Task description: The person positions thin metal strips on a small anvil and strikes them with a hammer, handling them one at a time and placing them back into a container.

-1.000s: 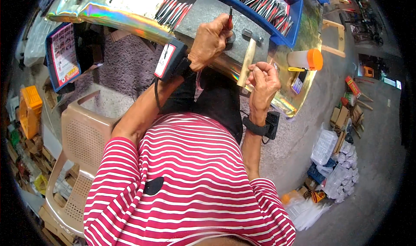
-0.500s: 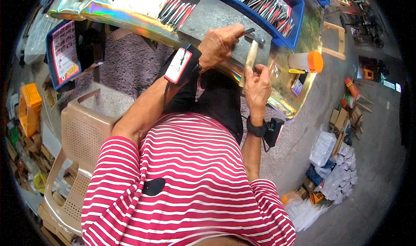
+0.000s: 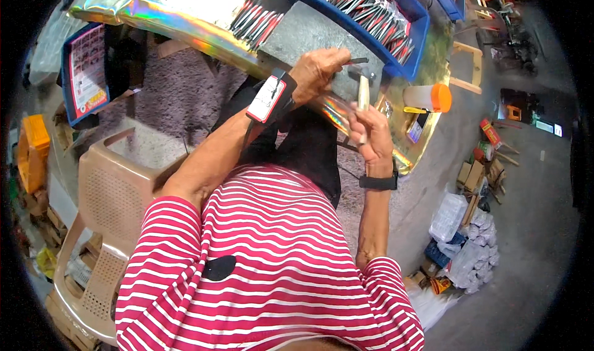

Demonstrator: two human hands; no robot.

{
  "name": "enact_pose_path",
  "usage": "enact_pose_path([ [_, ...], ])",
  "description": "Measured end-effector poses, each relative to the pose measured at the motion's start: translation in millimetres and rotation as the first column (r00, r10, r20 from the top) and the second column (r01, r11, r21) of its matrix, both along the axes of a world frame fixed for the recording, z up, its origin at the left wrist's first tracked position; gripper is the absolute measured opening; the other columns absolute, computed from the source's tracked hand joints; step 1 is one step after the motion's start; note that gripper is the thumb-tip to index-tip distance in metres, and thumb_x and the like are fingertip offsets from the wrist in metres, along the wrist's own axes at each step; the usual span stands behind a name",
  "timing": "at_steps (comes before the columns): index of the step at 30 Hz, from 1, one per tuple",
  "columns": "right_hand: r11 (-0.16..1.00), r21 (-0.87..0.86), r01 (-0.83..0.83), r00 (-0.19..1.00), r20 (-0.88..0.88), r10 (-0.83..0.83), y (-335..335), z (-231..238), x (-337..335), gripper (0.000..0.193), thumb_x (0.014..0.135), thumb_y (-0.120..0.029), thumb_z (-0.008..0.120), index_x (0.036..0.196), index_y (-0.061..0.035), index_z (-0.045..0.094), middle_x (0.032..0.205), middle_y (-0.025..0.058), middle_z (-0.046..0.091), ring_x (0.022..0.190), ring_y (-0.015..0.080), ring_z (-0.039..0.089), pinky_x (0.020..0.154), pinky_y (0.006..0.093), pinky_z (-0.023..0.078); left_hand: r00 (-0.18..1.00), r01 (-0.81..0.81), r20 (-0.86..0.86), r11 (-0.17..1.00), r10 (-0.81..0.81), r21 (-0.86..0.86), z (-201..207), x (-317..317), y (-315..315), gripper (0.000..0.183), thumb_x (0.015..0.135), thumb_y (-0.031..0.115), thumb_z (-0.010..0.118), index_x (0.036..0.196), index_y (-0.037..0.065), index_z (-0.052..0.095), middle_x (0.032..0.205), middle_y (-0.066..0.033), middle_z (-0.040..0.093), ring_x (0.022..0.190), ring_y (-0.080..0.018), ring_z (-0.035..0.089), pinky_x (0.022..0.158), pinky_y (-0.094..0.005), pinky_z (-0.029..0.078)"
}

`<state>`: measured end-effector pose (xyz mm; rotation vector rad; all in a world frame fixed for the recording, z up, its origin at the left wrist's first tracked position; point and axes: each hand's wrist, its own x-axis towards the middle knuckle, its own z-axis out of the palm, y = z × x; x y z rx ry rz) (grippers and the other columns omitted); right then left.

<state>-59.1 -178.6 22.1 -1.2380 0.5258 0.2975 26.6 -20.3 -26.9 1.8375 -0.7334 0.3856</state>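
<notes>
Pinched a dark rod [image 3: 357, 61] over the slab [image 3: 303, 32] with left hand [image 3: 314, 72], gripped a hammer [image 3: 364, 91] at the slab's near edge with right hand [image 3: 375, 136], seemingly mid-hammering, and likely needed a steady tap.

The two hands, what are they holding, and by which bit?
The right hand holds the hammer by its pale handle. The left hand holds a thin dark piece, one end sticking out; the gripped part is hidden.
</notes>
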Motion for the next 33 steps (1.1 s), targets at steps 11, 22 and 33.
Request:
enact_pose_path([
  [11,0.380,-0.847,0.370,0.791,0.502,0.349,16,102,-20,0.017,0.087,-0.019,0.048,0.089,-0.0023,0.052,0.057,-0.0027,0.045,0.044,0.0015,0.036,0.038,0.0158,0.024,0.998,-0.029,0.058,0.999,0.028,0.017,-1,-1,-2,0.019,0.067,-0.002,0.054,0.083,0.004,0.043,0.072,-0.0122,0.048,0.068,-0.0316,0.052,0.056,-0.0369,0.043],
  [22,0.015,-0.962,0.271,0.773,0.227,0.592,12,83,-16,0.011,0.084,-0.012,0.048,0.089,-0.0030,0.052,0.057,0.0076,0.048,0.050,0.0167,0.049,0.045,0.0279,0.036,0.999,-0.019,0.045,1.000,0.019,-0.002,-1,4,-3,0.022,0.066,-0.006,0.051,0.084,0.004,0.044,0.073,-0.0123,0.049,0.068,-0.0318,0.053,0.057,-0.0371,0.043],
  [33,0.048,-0.864,0.501,0.620,0.397,0.677,9,73,-18,0.020,0.085,-0.012,0.047,0.100,0.0011,0.045,0.058,0.0039,0.047,0.047,0.0151,0.045,0.042,0.0283,0.035,0.997,0.026,0.078,0.998,-0.022,-0.050,1,-3,-3,0.022,0.066,-0.005,0.051,0.085,0.004,0.044,0.073,-0.0124,0.049,0.067,-0.0313,0.052,0.057,-0.0374,0.043],
])
